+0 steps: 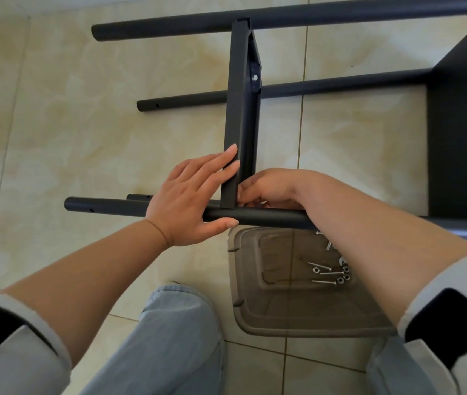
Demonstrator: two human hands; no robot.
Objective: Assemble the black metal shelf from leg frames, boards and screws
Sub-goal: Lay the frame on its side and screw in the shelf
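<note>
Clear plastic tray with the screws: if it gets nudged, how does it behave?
The clear tray looks thin and light, so it would probably slide easily on the glossy tile floor. The loose screws and nuts inside would likely roll and scatter. Its low, wide shape makes tipping unlikely.

the left hand (189,201) was laid flat against a black board (239,115) — its thumb under the near leg tube (255,216). the right hand (266,189) was curled at the board's lower corner; what it pinched could not be told. screws (327,273) and nuts were seen in a clear tray (255,309) on the tiled floor (70,109).
</note>
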